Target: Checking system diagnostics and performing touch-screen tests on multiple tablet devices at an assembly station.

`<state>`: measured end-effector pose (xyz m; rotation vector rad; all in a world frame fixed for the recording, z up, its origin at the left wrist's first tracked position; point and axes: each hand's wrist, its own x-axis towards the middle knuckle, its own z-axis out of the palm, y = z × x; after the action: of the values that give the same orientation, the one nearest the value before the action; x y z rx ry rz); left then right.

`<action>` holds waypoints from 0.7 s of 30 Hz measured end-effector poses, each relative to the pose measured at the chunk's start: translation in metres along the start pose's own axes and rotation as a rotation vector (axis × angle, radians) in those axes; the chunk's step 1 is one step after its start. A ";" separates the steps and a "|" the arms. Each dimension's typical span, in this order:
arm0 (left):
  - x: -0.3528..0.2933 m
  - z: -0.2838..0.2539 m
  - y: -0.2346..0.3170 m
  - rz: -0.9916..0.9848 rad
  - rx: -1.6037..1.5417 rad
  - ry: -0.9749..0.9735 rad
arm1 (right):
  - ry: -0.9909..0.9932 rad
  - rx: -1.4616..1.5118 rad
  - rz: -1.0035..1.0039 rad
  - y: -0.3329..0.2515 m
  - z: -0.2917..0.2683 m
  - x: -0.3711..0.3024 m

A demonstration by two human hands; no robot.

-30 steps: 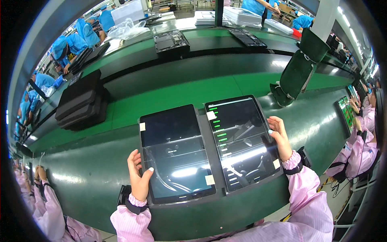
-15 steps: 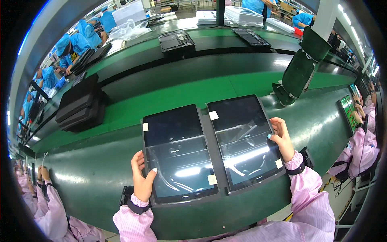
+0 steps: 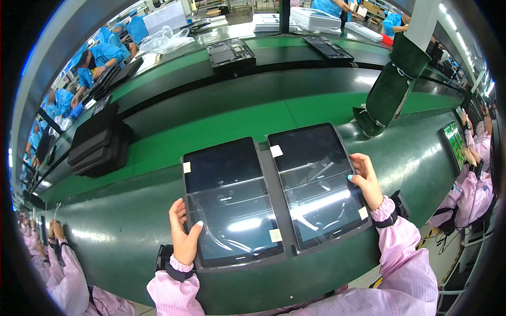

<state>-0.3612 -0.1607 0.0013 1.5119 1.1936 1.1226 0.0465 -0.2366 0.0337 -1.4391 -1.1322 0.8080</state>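
Note:
Two tablet screens with black glass faces, the left screen (image 3: 226, 205) and the right screen (image 3: 316, 189), lie side by side in a dark tray (image 3: 275, 181) on the green bench. Small pale stickers mark their corners, and ceiling lights reflect in the glass. My left hand (image 3: 184, 234) grips the tray's left edge, thumb on top at the left screen's border. At the opposite edge, my right hand (image 3: 367, 181) holds the tray beside the right screen, its thumb over the rim. Fingertips under the tray are partly hidden.
A green conveyor belt (image 3: 211, 134) runs beyond the bench, bearing a stack of black trays (image 3: 100, 141) at left. Device housings (image 3: 230, 53) rest on the raised line behind. A green-wrapped post (image 3: 390, 92) stands at right. Co-workers' hands (image 3: 469, 155) handle a green board (image 3: 452, 138).
The stack of black trays and the belt seam have moved a little to the left. My hands keep the same hold on the tray. A co-worker's hand at right has shifted.

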 end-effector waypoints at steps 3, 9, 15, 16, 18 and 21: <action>0.000 0.001 0.001 -0.004 -0.008 -0.003 | -0.006 0.015 0.015 -0.005 0.002 -0.001; -0.001 0.000 0.002 -0.004 -0.014 -0.006 | -0.001 0.003 0.013 -0.006 0.003 -0.002; -0.001 0.001 0.003 -0.001 -0.023 -0.006 | 0.003 -0.008 0.013 -0.004 0.002 -0.002; -0.001 0.001 0.004 -0.001 -0.023 -0.006 | 0.003 -0.008 0.014 -0.004 0.002 -0.002; -0.001 0.001 0.004 -0.003 -0.019 -0.007 | -0.001 -0.006 0.011 -0.004 0.002 -0.002; -0.001 0.000 0.004 0.001 -0.026 -0.014 | 0.005 -0.012 0.029 -0.005 0.002 -0.002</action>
<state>-0.3602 -0.1620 0.0047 1.4991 1.1646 1.1223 0.0432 -0.2380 0.0383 -1.4689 -1.1168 0.8190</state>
